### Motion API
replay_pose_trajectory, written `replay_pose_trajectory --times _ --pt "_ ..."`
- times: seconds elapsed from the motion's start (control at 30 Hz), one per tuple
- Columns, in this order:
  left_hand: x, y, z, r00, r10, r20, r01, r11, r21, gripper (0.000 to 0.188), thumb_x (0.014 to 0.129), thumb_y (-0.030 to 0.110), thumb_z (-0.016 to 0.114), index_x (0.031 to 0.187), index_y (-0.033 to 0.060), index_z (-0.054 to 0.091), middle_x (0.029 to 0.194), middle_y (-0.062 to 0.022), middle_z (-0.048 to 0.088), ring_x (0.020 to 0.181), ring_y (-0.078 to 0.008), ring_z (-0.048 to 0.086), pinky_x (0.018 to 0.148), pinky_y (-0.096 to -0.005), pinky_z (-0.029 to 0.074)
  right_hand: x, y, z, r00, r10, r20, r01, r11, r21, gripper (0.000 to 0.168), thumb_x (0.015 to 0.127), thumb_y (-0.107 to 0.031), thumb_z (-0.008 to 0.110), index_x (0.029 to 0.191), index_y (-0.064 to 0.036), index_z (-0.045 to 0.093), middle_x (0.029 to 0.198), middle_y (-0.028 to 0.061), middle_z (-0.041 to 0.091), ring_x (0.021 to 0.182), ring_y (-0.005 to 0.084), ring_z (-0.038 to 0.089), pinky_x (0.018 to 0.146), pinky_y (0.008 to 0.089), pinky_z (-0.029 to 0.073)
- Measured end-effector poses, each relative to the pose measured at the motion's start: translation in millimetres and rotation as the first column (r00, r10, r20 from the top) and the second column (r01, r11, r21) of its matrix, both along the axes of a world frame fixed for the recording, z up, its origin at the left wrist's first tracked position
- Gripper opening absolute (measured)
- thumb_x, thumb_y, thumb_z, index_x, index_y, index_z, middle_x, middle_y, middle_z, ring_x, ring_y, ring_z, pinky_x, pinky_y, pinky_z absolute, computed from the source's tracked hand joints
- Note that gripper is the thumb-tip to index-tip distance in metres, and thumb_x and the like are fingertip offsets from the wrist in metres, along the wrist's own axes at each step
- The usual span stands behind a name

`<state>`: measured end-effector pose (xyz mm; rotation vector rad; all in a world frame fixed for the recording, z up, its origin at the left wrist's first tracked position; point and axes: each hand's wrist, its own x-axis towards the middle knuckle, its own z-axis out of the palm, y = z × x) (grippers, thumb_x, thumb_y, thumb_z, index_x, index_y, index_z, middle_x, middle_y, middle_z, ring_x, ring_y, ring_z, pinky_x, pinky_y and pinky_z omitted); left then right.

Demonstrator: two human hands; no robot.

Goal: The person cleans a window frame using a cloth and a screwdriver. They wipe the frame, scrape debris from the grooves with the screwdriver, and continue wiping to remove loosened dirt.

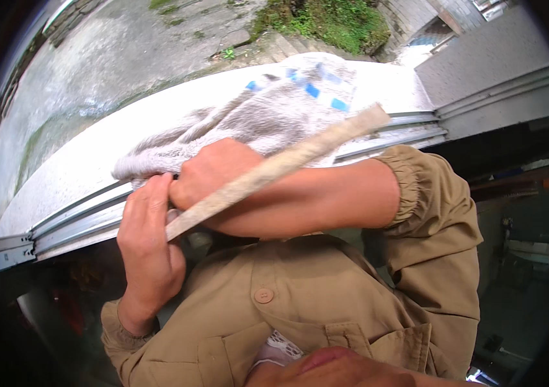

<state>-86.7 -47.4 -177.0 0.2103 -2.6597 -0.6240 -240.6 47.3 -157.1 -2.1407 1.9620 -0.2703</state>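
Note:
A flat, pale strip (279, 171), apparently wood, slants up to the right across my right forearm. Its lower end meets my left hand (151, 232), which is curled at the strip with fingertips touching the rolled edge of a towel. My right hand (219, 169) is closed at the near left part of that grey-white towel (265, 116), fist bent over the cloth. The two hands touch at the knuckles and fingertips. The towel, with blue and white squares, lies bunched over a white window sill (386, 87). My palms and right fingertips are hidden.
Metal sliding-window tracks (81, 217) run along the near side of the sill. At right stands a grey window frame (497, 67). Outside lie a concrete yard (124, 58), stone steps and green plants (332, 24). Dark indoor space surrounds my body, with blurred items at right.

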Motion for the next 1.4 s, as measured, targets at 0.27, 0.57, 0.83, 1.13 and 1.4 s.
replay_pose_trajectory --times 0.27,0.57,0.83,1.13,1.4 --pt "-122 108 -11 0.888 -0.458 0.041 0.457 0.889 0.021 0.058 0.071 -0.005 0.046 0.129 -0.0117 0.039 0.12 -0.0285 0.049 0.112 -0.042 0.048 0.097 -0.0435 0.039 -111 166 9 0.967 -0.234 -0.102 0.238 0.971 0.027 0.034 0.076 -0.03 0.06 0.105 -0.012 0.065 0.065 0.0151 0.061 0.064 0.0333 0.063 0.056 0.0434 0.048" --pt "-243 223 -15 0.741 -0.67 0.056 0.672 0.736 -0.084 0.058 0.08 0.003 0.048 0.131 -0.0167 0.03 0.127 -0.033 0.044 0.121 -0.0418 0.043 0.103 -0.043 0.035 -184 290 34 0.803 -0.52 -0.291 0.587 0.775 0.235 0.023 0.08 -0.02 0.054 0.096 -0.011 0.067 0.081 0.0155 0.065 0.081 0.0357 0.063 0.067 0.0461 0.05" --pt "-252 206 -12 0.66 -0.722 -0.21 0.724 0.534 0.437 0.025 0.089 0.002 0.046 0.113 -0.0009 0.054 0.104 -0.0189 0.058 0.097 -0.0301 0.056 0.088 -0.0352 0.042 -173 308 12 0.764 -0.645 -0.01 0.637 0.757 -0.146 0.02 0.078 -0.009 0.058 0.096 -0.01 0.067 0.081 0.0159 0.063 0.077 0.0358 0.06 0.064 0.0441 0.047" --pt "-263 175 9 0.8 -0.6 -0.02 0.189 0.221 0.957 0.026 0.099 0.022 0.04 0.089 0.0042 0.056 0.079 -0.0031 0.055 0.076 -0.0123 0.056 0.07 -0.0289 0.049 -149 299 74 0.706 -0.692 0.152 0.708 0.682 -0.181 0.022 0.082 -0.011 0.063 0.103 -0.004 0.066 0.084 0.0203 0.063 0.077 0.037 0.061 0.066 0.0398 0.048" --pt "-293 151 42 0.875 -0.459 0.155 0.152 0.564 0.812 0.024 0.086 0.013 0.061 0.105 -0.0014 0.055 0.077 -0.0058 0.055 0.066 -0.0107 0.051 0.054 -0.0237 0.04 -129 326 -12 0.192 -0.961 0.197 0.896 0.09 -0.435 0.034 0.081 -0.022 0.067 0.113 -0.01 0.058 0.082 0.0196 0.064 0.077 0.041 0.06 0.066 0.0436 0.048"
